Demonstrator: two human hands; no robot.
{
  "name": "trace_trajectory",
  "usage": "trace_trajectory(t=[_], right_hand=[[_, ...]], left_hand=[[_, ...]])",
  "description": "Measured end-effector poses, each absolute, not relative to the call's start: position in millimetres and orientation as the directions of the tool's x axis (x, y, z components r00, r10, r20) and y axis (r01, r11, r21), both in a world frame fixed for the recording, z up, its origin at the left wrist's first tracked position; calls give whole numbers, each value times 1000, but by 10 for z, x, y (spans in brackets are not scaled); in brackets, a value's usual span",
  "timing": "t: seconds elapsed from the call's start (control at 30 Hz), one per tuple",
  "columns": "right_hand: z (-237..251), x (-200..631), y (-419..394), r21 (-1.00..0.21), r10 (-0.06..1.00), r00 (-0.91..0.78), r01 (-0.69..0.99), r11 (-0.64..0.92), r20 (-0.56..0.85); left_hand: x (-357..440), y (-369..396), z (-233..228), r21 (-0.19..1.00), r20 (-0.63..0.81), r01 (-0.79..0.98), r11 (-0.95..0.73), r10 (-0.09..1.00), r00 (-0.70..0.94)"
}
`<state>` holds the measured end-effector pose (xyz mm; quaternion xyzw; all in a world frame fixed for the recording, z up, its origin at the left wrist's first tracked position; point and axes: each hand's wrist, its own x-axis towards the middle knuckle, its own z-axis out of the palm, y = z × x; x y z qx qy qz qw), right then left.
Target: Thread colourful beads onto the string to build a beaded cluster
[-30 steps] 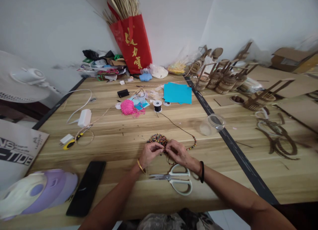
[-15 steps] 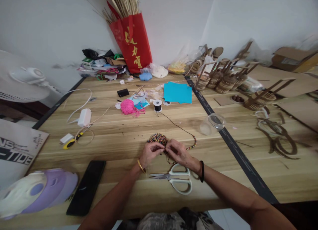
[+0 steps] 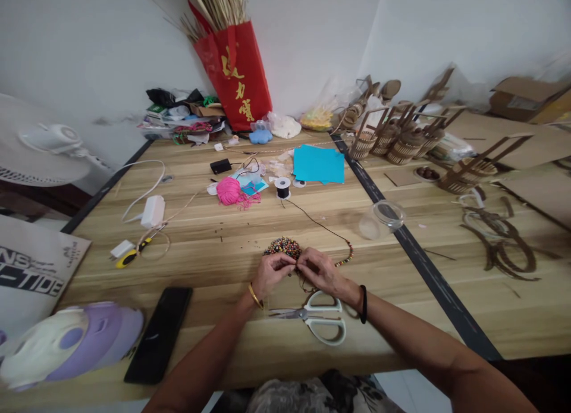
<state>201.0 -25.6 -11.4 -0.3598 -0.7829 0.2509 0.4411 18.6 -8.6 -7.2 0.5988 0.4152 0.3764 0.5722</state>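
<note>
A short run of strung beads (image 3: pixel 350 252) sits on the black cord (image 3: pixel 314 219), right of the hands, while a much larger heap (image 3: pixel 282 244) lies just beyond them, apparently loose, so the stringing looks far from done. The left hand (image 3: pixel 273 273) and right hand (image 3: pixel 321 273) each pinch, fingertips meeting; what is between them is too small to tell. The cord leads to a spool (image 3: pixel 282 188) farther off. Scissors (image 3: pixel 306 313) lie near on the wooden worktop (image 3: pixel 232 359); baskets (image 3: pixel 405 148) stand far right, a fan (image 3: pixel 49 140) left, pale walls (image 3: pixel 312 38) behind.
</note>
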Motion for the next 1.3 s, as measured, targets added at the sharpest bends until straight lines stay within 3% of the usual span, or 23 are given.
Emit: trace_trajectory(t=[0.37, 0.63, 0.93, 1.3], right_hand=[[-118, 2006, -258, -726, 791, -334, 323, 607, 512], [-89, 2021, -264, -759, 819, -328, 322, 565, 471], [-139, 2030, -261, -771, 811, -362, 290, 567, 459], [-82, 2039, -270, -770, 811, -385, 302, 562, 440]], left_hand=[[188, -100, -81, 996, -11, 85, -22, 931, 365], [176, -99, -81, 972, 153, 117, -205, 923, 352], [178, -101, -76, 945, 209, 155, -287, 898, 386], [172, -118, -25, 906, 207, 245, -345, 866, 455]])
